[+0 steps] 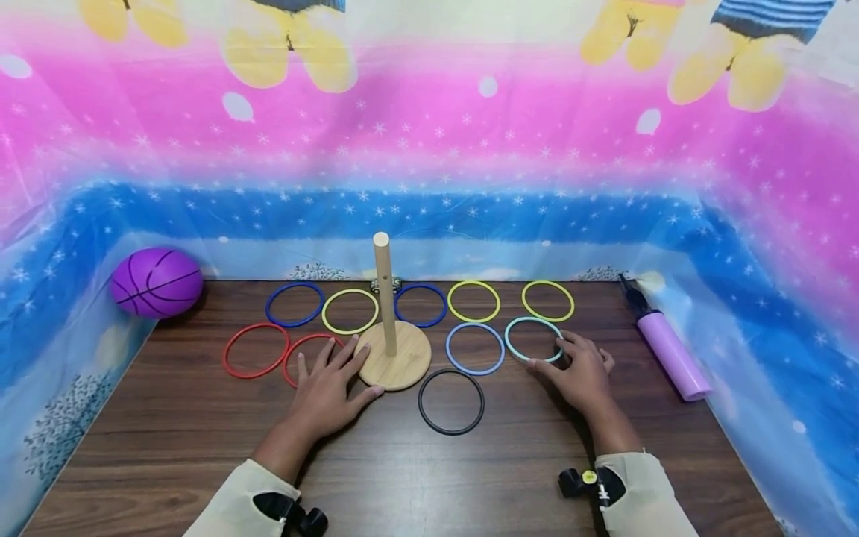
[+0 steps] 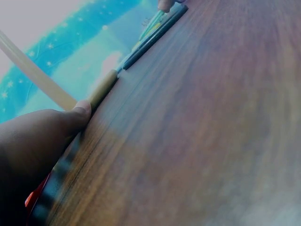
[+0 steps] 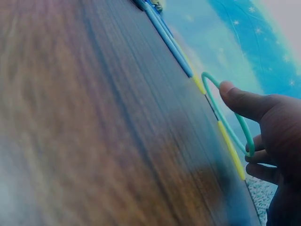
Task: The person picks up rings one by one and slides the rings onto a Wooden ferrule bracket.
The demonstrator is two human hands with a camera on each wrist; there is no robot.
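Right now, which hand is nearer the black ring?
Left, narrowly. The left hand lies flat just left of the black ring, thumb at the wooden base. The right hand is further right, gripping the teal ring.

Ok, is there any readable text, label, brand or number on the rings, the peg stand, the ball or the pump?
None readable.
Purple ball: black seam lines only, no lettering.
Lilac cylindrical air pump: no label visible.
Wooden peg stand and teal plastic ring at the right hand: plain.
Wrist-camera mounts on the sleeves: markings too small to read.
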